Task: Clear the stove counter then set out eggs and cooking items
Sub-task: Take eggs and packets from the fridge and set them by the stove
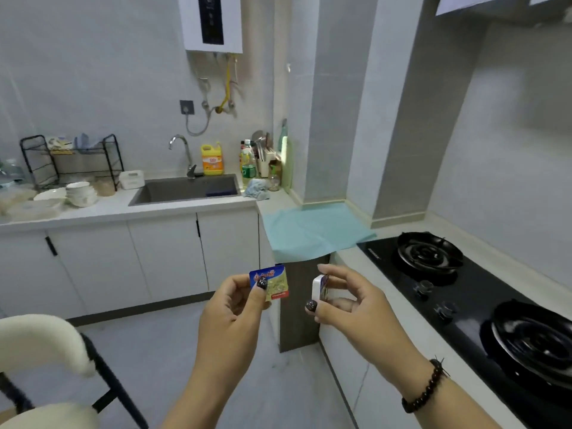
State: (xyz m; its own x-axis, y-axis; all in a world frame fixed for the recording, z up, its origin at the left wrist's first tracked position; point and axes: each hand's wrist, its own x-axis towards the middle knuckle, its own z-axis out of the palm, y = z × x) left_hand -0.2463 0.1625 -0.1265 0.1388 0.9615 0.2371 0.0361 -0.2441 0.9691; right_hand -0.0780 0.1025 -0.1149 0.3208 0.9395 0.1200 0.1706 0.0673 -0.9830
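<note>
My left hand (235, 301) pinches a small butter portion (274, 281) with a blue and yellow printed lid, the lid turned to the camera. My right hand (340, 301) pinches a second small white butter portion (318, 287), seen edge-on. Both are held in the air in front of me, left of the black gas stove (464, 292) set in the white counter (390, 301). A light blue cloth (312, 230) lies spread on the counter corner beyond the stove.
A sink (185, 188) with a tap, a yellow detergent jug (212, 159) and several bottles stand at the back. White bowls (79, 193) and a black dish rack (71, 159) are at the left. A white chair (46, 351) is near my left side.
</note>
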